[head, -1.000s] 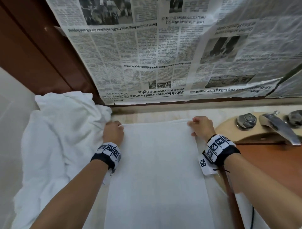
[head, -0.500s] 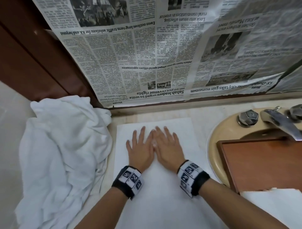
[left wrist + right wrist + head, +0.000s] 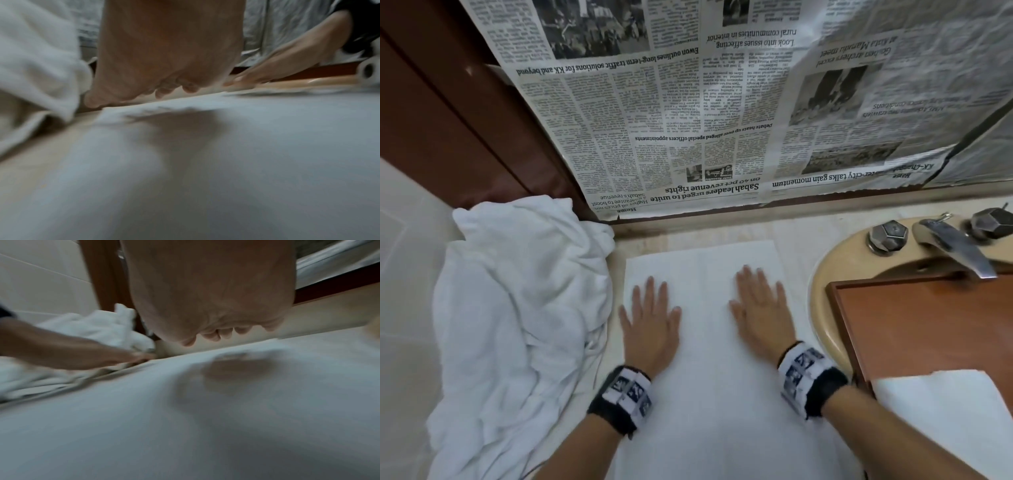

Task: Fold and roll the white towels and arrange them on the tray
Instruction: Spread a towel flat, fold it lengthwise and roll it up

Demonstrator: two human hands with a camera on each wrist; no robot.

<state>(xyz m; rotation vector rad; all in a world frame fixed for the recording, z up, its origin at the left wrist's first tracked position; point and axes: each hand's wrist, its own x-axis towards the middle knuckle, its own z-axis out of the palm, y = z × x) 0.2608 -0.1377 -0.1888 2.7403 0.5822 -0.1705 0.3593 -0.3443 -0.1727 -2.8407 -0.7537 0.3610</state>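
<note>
A white towel [image 3: 705,342] lies flat and lengthwise on the counter in front of me. My left hand [image 3: 650,322] presses flat on its left side, fingers straight and spread. My right hand [image 3: 762,308] lies flat on its right side, fingers straight. In the left wrist view the left hand [image 3: 164,65] sits palm down on the towel [image 3: 226,162] with the right hand [image 3: 277,65] beyond it. The right wrist view shows the right hand [image 3: 216,296] on the towel [image 3: 185,418]. A brown wooden tray [image 3: 928,325] rests over the sink at right, with a white towel [image 3: 945,411] on its near end.
A heap of crumpled white towels [image 3: 517,325] fills the counter to the left. A beige sink [image 3: 825,291] with a metal tap [image 3: 955,246] and two knobs lies at right. Newspaper [image 3: 722,120] covers the wall behind. A rolled towel [image 3: 368,71] shows at the far right.
A second ago both hands held the towel's far corners. They then lay flat side by side at its middle, and now they have slid apart toward its left and right sides.
</note>
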